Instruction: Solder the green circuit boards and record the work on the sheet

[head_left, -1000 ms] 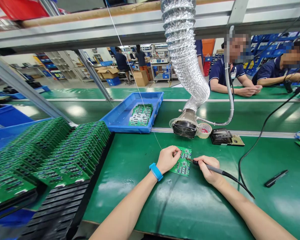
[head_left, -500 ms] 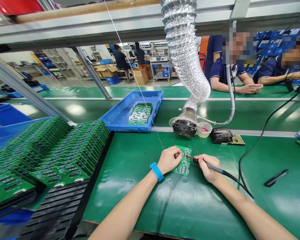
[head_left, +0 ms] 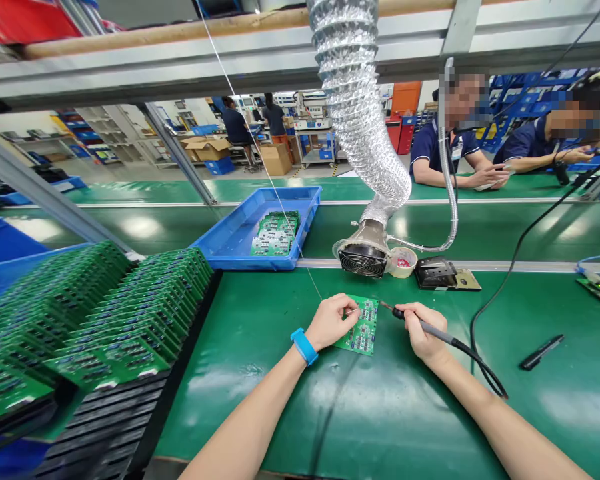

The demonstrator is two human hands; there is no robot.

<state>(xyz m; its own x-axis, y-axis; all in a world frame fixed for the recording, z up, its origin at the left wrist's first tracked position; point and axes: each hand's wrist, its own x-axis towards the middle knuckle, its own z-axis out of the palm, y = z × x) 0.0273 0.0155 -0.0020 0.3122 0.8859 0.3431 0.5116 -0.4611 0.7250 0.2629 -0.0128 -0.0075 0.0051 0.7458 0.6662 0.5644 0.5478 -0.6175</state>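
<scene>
A small green circuit board (head_left: 364, 328) lies on the green mat in front of me. My left hand (head_left: 330, 321), with a blue band at the wrist, rests on the board's left edge and pinches a thin solder wire (head_left: 260, 157) that runs up and away to the top left. My right hand (head_left: 420, 328) is closed round a black soldering iron (head_left: 433, 331). The iron's tip hovers just right of the board's top right corner, a little off it.
A silver fume hose with a fan mouth (head_left: 363, 255) hangs just behind the board, next to a tape roll (head_left: 403, 261) and an iron stand (head_left: 437, 272). A blue tray (head_left: 235, 237) holds boards. Racks of green boards (head_left: 105, 313) fill the left. A black pen (head_left: 541, 351) lies right. Two people sit opposite.
The soldering iron tip has lifted off the board and drawn back to the right. My left hand stays on the board with the wire. The view has shifted slightly.
</scene>
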